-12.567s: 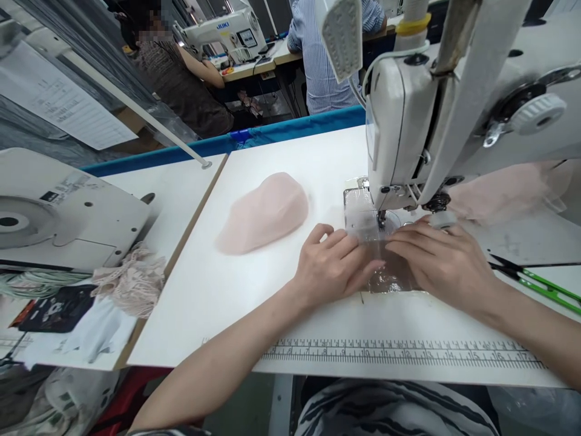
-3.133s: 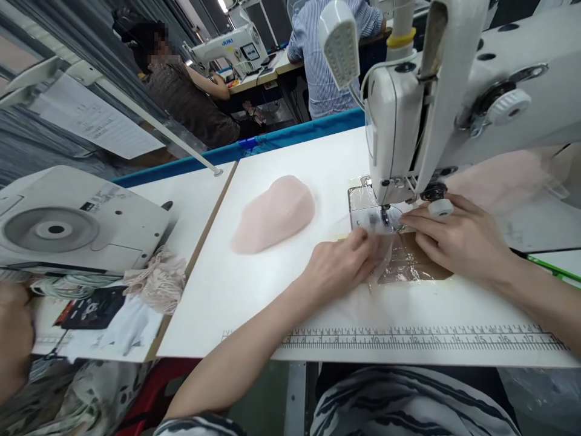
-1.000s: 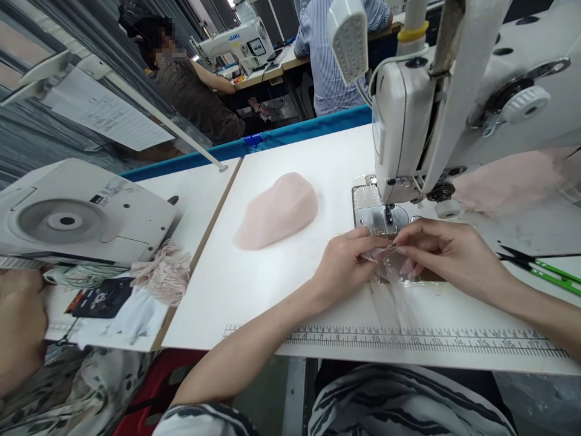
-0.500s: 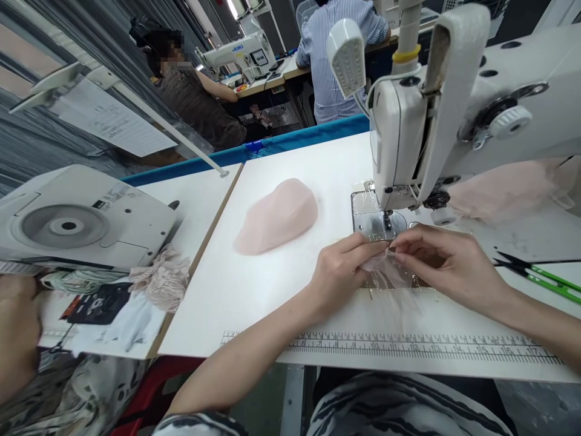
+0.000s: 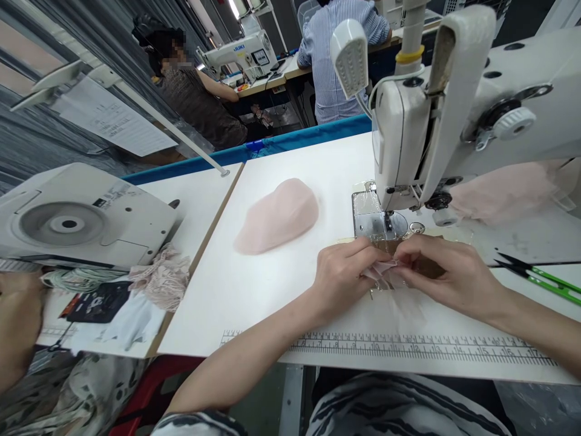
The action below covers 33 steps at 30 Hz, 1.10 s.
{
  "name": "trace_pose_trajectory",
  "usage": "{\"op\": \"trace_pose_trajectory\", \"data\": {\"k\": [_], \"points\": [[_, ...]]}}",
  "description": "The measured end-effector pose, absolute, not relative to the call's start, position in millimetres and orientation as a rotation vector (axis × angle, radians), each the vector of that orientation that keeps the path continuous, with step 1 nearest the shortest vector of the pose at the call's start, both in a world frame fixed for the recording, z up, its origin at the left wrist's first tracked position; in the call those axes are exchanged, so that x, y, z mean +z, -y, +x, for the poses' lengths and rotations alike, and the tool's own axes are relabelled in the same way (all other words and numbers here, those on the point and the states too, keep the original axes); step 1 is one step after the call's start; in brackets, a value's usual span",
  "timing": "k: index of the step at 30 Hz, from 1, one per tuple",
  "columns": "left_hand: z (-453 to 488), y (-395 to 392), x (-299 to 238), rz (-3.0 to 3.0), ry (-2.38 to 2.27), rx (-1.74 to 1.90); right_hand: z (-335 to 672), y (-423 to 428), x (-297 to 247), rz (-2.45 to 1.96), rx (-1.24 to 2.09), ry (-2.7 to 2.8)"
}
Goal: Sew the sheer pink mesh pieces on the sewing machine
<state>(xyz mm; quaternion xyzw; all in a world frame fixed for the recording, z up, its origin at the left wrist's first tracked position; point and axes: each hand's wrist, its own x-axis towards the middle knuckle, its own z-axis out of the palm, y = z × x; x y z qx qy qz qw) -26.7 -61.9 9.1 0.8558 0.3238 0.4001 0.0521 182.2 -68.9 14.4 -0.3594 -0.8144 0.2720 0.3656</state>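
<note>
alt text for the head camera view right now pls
Left hand and right hand pinch sheer pink fabric at a white sewing machine. Pink cloth lies on the table to the left, green snips to the right.

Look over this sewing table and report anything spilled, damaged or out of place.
Nothing looks spilled or plainly damaged. The only mild oddity is the green-handled snips, lying with blades parted and tips toward the right hand. The thin pink fabric pinched between it and the left hand is bunched, probably from handling.
</note>
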Motion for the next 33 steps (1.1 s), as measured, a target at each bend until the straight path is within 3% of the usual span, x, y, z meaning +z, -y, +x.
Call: {"op": "trace_pose_trajectory", "data": {"k": [12,18,21,28,33], "points": [[-28.8,67.0,21.2,2.549,-0.998,1.146,185.8,67.8,22.7,-0.825,0.591,2.082],[-26.7,74.6,33.5,1.956,-1.050,0.601,189.1,71.3,26.9,-0.857,0.793,2.169],[-22.6,67.5,22.4,2.152,-1.229,0.590,188.2,66.1,17.6,-1.070,0.821,2.208],[-17.4,57.4,5.2,2.424,-1.444,0.704,182.2,47.7,0.7,-1.228,0.520,2.212],[-17.1,67.1,7.3,2.831,-1.386,0.918,181.7,43.5,-2.3,-1.316,0.505,2.169]]}}
